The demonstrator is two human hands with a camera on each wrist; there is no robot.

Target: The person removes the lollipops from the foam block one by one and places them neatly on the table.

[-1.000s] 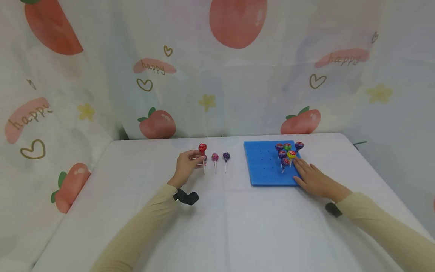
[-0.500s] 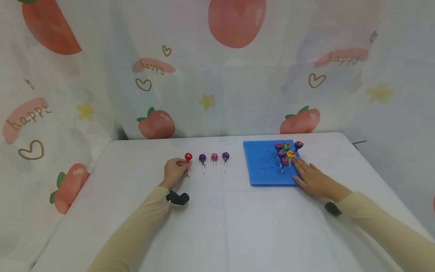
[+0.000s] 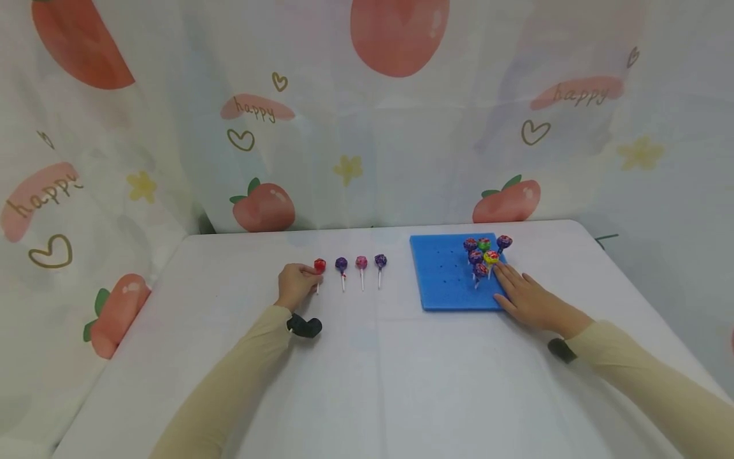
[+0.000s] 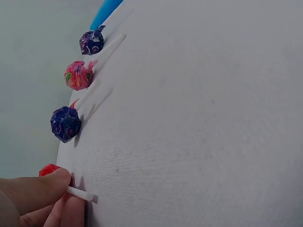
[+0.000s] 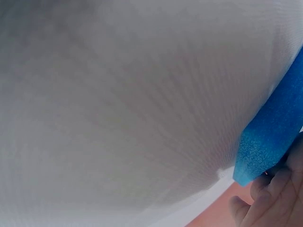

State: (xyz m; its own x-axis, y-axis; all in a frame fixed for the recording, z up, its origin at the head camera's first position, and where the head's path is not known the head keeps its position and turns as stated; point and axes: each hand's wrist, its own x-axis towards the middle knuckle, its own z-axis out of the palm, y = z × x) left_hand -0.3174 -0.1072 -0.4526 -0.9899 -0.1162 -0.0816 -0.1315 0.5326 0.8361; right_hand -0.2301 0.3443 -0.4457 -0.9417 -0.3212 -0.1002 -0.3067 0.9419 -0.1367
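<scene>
My left hand pinches a red-wrapped lollipop between thumb and fingers, at the left end of a row on the white table. In the left wrist view its white stick pokes out past the thumb, close over the cloth. To its right lie a purple lollipop, a pink lollipop and a dark purple lollipop, sticks toward me. My right hand rests with straight fingers on the right edge of a blue foam board, fingertips near a yellow lollipop.
Several lollipops, purple ones and a green one among them, stand stuck in the board's right part. Small holes dot its left part. Behind the table hangs a patterned curtain.
My left hand has carried the red lollipop left and down, from in front of the purple one to the row's left end. My right hand has stayed on the board.
</scene>
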